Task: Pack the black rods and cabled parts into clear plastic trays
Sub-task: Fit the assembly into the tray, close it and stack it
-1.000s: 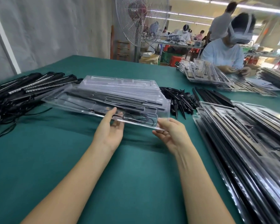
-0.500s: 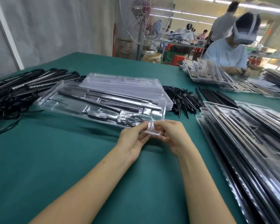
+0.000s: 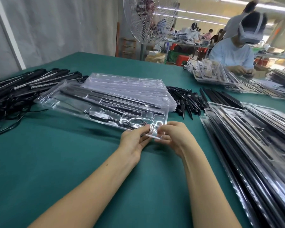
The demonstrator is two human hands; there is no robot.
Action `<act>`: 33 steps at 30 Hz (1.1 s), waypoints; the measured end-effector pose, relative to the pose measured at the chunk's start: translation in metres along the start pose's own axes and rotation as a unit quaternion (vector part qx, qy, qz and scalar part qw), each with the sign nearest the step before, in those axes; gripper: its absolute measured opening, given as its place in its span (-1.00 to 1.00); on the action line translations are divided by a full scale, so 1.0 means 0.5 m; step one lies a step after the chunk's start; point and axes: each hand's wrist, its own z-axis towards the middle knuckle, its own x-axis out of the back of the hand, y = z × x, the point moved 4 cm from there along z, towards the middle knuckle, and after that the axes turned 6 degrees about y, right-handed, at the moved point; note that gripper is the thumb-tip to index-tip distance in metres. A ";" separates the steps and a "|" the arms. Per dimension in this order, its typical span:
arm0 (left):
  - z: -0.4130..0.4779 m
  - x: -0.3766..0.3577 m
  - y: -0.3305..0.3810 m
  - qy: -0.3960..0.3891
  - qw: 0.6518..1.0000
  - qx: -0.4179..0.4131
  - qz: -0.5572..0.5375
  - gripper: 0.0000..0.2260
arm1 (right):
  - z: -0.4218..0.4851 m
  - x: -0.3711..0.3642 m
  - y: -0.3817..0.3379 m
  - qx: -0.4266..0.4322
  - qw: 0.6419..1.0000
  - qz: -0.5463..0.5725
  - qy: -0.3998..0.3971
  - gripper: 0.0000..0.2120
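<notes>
A clear plastic tray (image 3: 59, 99) with black rods and a coiled black cable in its slots lies tilted in front of me. My left hand (image 3: 135, 139) and my right hand (image 3: 174, 137) both pinch its near right corner, thumbs on top. Behind it lies a stack of empty clear trays (image 3: 130, 86). Black cabled rods (image 3: 23, 86) are piled at the left. Black spikes (image 3: 186, 101) and thin black rods (image 3: 220, 97) lie to the right of the trays.
A pile of filled trays (image 3: 253, 137) covers the right side of the green table (image 3: 56, 162). Across the table a person in a light blue shirt (image 3: 232, 55) works at more trays (image 3: 211, 73). A standing fan (image 3: 150, 18) is behind the table.
My left hand slid right along the tray's near edge to the corner beside my right hand. The tray tipped so its top faces me more.
</notes>
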 end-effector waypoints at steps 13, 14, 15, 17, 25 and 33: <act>-0.013 -0.007 -0.010 0.001 0.999 -0.032 0.021 -0.63 | 0.010 -0.014 0.010 -0.058 0.997 -0.030 0.050 -0.81; -0.013 -0.007 -0.009 0.002 0.999 -0.032 0.021 -0.67 | 0.010 -0.016 0.010 -0.054 0.997 -0.027 0.053 -0.81; -0.013 -0.007 -0.009 0.001 0.999 -0.032 0.020 -0.74 | 0.009 -0.017 0.010 -0.050 0.997 -0.024 0.056 -0.80; -0.013 -0.007 -0.005 -0.006 0.999 -0.023 0.021 -0.89 | 0.008 -0.019 0.011 -0.038 0.998 -0.013 0.054 -0.79; -0.026 -0.024 0.001 -0.096 0.994 0.056 -0.017 -0.92 | 0.006 0.003 0.005 -0.026 0.998 0.054 0.022 -0.91; -0.034 -0.031 -0.022 -0.062 0.997 0.048 0.029 -0.91 | 0.018 0.021 0.005 0.036 0.995 -0.028 0.091 -0.75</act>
